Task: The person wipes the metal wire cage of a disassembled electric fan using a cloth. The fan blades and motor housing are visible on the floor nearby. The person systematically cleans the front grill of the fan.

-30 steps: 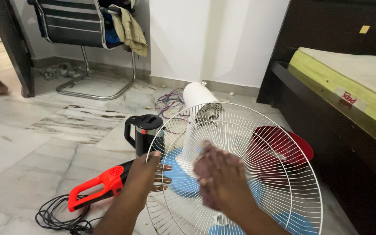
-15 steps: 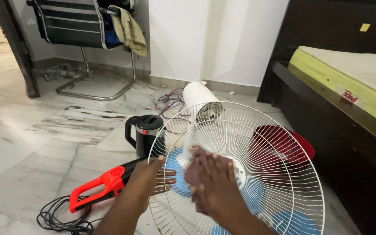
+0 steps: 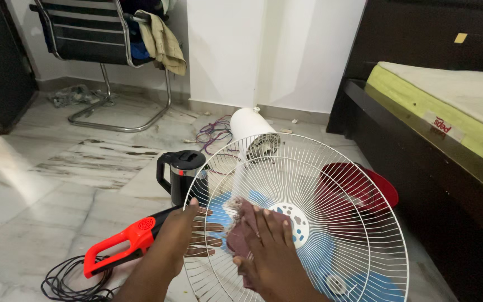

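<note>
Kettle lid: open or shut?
Shut. The black electric kettle stands upright on the floor, its lid lying flat on the rim, beside the white fan guard.

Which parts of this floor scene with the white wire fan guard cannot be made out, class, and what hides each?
Head view only:
- Blue fan blades: partly veiled by the white wire fan guard; lower part cut by the bottom edge.
- Dull purple cloth: largely covered by the right hand.
- Left hand: fingers behind the wires.
- Red plastic basin: contents unreadable through the wires.

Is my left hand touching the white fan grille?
Touching. The head view shows the left hand gripping the white fan grille at its left rim, thumb over the outer ring, fingers behind the wires.
</note>
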